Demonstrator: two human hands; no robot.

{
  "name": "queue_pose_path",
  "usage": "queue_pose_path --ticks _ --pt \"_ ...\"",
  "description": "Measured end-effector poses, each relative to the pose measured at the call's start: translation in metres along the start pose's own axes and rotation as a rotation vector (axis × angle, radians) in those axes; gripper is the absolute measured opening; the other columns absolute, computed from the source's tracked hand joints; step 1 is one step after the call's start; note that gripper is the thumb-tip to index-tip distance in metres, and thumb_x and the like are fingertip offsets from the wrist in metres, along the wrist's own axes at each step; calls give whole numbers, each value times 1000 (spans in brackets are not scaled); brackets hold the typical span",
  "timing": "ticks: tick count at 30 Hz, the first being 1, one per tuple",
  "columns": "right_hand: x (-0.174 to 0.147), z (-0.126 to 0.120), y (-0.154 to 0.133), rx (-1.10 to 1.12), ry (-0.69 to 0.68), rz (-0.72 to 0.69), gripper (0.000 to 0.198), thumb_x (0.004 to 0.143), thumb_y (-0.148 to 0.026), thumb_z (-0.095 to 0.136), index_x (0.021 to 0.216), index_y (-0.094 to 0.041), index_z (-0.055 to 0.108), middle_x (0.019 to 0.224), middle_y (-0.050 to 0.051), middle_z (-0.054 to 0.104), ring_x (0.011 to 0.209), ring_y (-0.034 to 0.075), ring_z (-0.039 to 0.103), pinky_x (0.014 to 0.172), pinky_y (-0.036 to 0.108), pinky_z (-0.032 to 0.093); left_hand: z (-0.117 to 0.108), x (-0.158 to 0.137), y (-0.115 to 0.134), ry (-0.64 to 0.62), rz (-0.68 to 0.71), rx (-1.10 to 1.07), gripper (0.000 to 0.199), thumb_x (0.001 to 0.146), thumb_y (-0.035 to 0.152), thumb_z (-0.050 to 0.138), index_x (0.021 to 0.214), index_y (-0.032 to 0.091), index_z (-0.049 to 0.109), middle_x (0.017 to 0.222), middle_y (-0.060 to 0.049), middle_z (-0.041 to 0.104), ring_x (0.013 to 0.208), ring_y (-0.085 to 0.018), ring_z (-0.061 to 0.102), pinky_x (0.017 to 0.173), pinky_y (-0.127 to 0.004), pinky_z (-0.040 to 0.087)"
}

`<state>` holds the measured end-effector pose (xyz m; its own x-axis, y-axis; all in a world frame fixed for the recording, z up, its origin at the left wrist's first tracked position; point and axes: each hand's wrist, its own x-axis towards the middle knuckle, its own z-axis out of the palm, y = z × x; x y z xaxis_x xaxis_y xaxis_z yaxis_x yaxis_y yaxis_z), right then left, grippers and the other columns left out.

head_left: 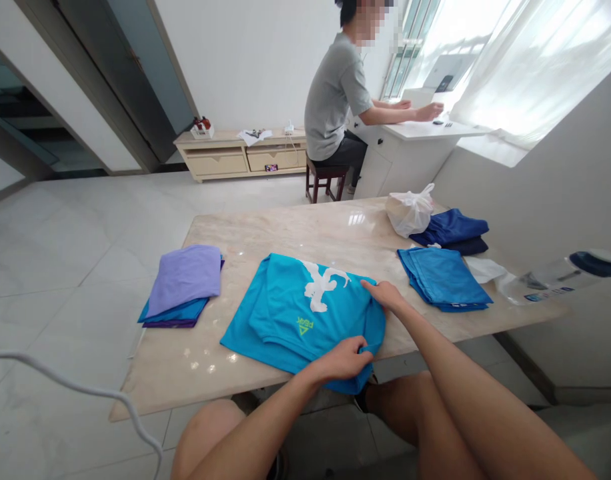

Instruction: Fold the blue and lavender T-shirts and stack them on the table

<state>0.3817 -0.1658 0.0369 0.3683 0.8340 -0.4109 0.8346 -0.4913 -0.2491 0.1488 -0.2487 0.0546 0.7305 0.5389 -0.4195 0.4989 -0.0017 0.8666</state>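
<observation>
A bright blue T-shirt (285, 313) with a white figure print and small yellow-green lettering lies partly folded on the marble-look table (295, 230). My left hand (346, 360) is closed on the shirt's near right edge, where some cloth hangs over the table's front edge. At the far right corner of the same shirt, my right hand (384, 295) pinches the fabric. To the left sits a stack of folded clothes (185, 280), lilac on top with blue and purple beneath. A pile of folded blue clothes (443, 277) lies right of my right hand.
Behind the blue pile are a white plastic bag (409, 212) and dark blue folded clothes (450, 227). A clear bottle (560, 279) lies at the right. A person (335, 100) sits on a stool at a white desk. A white cable (85, 385) curves at lower left.
</observation>
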Motion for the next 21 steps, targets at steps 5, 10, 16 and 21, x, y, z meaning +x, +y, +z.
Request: queue_pose_path --ticks 5,10,16,21 --pt "-6 -10 -1 200 42 118 35 98 -48 67 83 -17 75 73 9 74 72 27 72 60 30 46 13 -8 1 -10 -18 -273 19 93 30 60 82 24 46 83 5 47 81 -16 46 77 -30 41" --pt "-15 -24 -23 345 225 68 26 89 -42 70 73 -23 65 69 4 69 72 23 68 56 29 41 18 -11 -3 309 -44 -186 12 88 23 64 87 23 52 109 -3 57 107 -21 55 106 -34 43" --pt "-26 -30 -65 650 210 126 24 81 -42 81 86 -20 72 78 7 77 78 25 74 58 28 50 7 -10 -17 437 -233 -539 19 97 24 51 81 25 40 79 3 43 79 -17 45 76 -30 41" --pt "-36 -36 -84 1034 74 126 16 81 -26 85 83 -17 73 75 7 77 65 20 71 58 28 58 -5 -21 -25 484 -227 -902 15 90 25 59 98 26 46 74 7 41 66 -14 43 63 -25 35"
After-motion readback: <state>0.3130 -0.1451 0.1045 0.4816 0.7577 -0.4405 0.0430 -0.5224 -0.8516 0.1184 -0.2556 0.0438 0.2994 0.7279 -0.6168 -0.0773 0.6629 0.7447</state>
